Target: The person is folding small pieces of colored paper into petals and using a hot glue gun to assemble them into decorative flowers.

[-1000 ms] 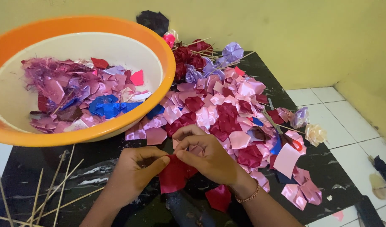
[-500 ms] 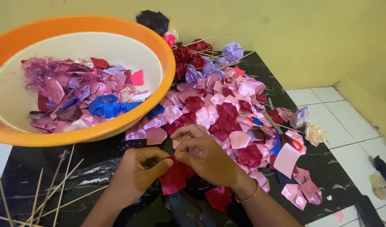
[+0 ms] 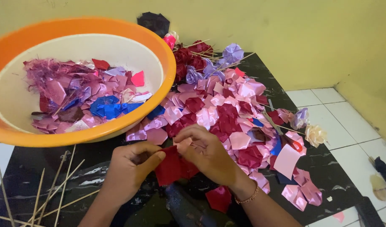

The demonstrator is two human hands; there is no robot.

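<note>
1. The left hand (image 3: 132, 166) pinches one edge of a dark red ribbon piece (image 3: 172, 168), thumb on top, so its grip is closed on the fabric.
2. The right hand (image 3: 207, 153) meets it from the other side, fingers curled over the upper edge of the same piece; this grip is also closed on it. Holding from both sides keeps the slippery satin taut, likely so that it can be folded.
3. The piece is held just above the black tabletop (image 3: 327, 176), close to the body, between the two hands.
4. Just beyond the hands lies a heap of folded petals (image 3: 226, 109) in pink and dark red, within easy reach.
5. An orange basin (image 3: 167, 80) on the left holds loose scraps in pink, purple and blue, kept apart from the heap.
6. Thin wooden sticks (image 3: 54, 193) lie at the near left.
7. Finished ribbon roses (image 3: 233, 52) on sticks rest at the far edge, with two more (image 3: 314, 134) off to the right, out of the way of the working space.
</note>
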